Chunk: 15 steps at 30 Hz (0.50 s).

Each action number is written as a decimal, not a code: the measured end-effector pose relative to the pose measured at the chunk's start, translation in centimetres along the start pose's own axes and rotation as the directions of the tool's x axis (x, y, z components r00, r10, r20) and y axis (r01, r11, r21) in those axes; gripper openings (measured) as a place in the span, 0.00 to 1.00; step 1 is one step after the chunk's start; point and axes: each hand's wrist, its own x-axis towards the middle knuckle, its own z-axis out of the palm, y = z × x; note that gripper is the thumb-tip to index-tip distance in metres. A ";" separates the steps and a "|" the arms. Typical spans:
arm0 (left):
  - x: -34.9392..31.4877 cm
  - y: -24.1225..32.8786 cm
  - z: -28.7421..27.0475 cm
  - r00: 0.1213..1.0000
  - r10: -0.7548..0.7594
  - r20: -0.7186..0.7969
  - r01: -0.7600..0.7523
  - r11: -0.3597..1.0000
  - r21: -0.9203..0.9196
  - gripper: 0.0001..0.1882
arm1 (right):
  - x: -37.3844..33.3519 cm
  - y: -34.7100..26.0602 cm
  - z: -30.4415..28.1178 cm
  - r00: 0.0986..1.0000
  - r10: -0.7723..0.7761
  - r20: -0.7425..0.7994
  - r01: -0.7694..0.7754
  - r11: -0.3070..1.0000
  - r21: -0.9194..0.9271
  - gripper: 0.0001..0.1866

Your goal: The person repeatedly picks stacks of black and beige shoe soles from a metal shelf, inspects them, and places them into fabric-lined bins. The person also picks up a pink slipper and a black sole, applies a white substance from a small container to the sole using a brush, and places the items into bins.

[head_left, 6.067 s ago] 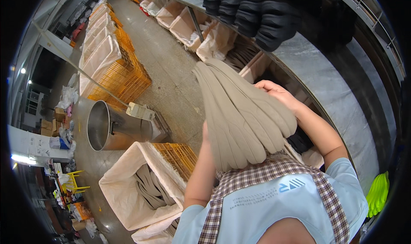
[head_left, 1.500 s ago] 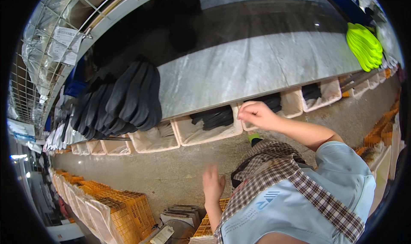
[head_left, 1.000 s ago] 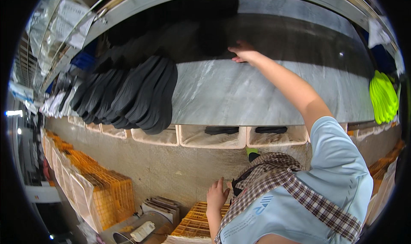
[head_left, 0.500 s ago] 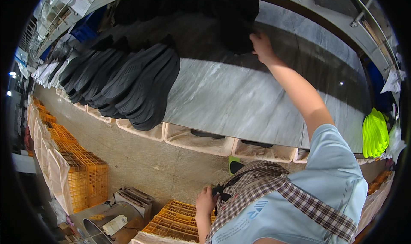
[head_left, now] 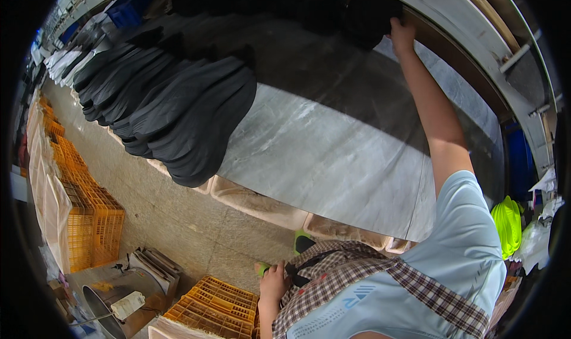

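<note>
one hand low, one reaching high

the left hand (head_left: 273,283) rests loosely curled against the checked apron (head_left: 351,276), gripping nothing. beyond the grey table (head_left: 333,154), the right hand (head_left: 402,33) touches the dark pieces (head_left: 369,9) on the upper rack; whether it grips them cannot be told.

Black sock bundle (head_left: 369,12), prob. hung overhead.

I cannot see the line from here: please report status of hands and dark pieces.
Right hand raised, touching dark pieces on the upper rack. Left hand low at checked apron, grip unclear. Nothing blocking the reach.
</note>
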 end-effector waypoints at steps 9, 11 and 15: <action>-0.4 -0.2 1.4 0.994 -0.111 -0.017 0.109 0.990 -0.085 0.31 | -0.6 -0.2 13.0 0.878 0.401 0.261 -0.455 0.869 0.195 0.30; -1.0 -0.5 2.2 0.988 -0.156 0.009 0.156 0.981 -0.114 0.31 | -1.2 0.8 14.1 0.797 0.472 0.377 -0.566 0.801 0.193 0.28; -1.7 -0.4 3.2 0.984 -0.166 0.063 0.173 0.976 -0.133 0.31 | -1.8 1.9 14.1 0.840 0.413 0.353 -0.472 0.876 0.098 0.28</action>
